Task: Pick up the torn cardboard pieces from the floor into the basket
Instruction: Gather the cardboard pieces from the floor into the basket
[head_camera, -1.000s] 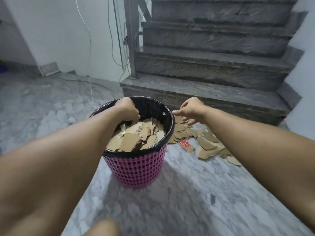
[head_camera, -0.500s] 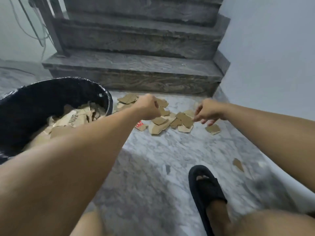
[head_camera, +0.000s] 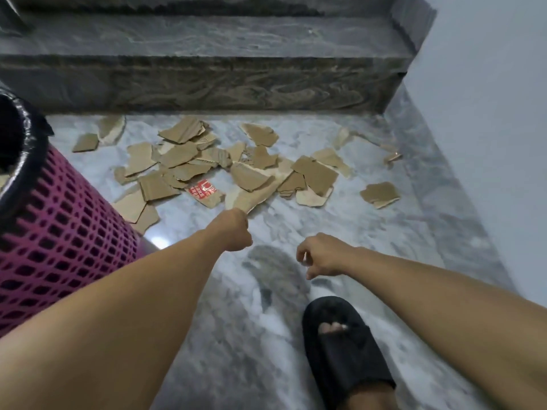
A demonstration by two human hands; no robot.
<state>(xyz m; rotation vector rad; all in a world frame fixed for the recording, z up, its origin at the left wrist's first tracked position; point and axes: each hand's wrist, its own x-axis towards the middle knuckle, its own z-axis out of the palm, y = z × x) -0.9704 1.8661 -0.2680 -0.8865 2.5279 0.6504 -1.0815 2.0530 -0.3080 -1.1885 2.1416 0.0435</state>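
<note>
Grey-veined marble floor spreads from the bottom stair step at twelve o'clock down to the person's black slipper at five o'clock. At nine o'clock stands the pink mesh basket, lined with a black plastic bag; only a sliver of its inside shows, too little to tell what lies in it.

The torn cardboard pieces lie scattered in a loose heap across the floor below the step, from eleven to two o'clock, none in either hand that I can see. One carries a red printed label; a stray piece sits apart at two o'clock.

The left hand is curled into a fist just at the near edge of the heap; whether it already pinches a scrap cannot be told. The right hand hangs loosely curled and holds nothing.

The likely trouble: overlapping flat scraps lie tight on the smooth stone, so a hasty grab may slide them about or drop some short of the basket, and the outlying scraps by the wall could be missed.
</note>
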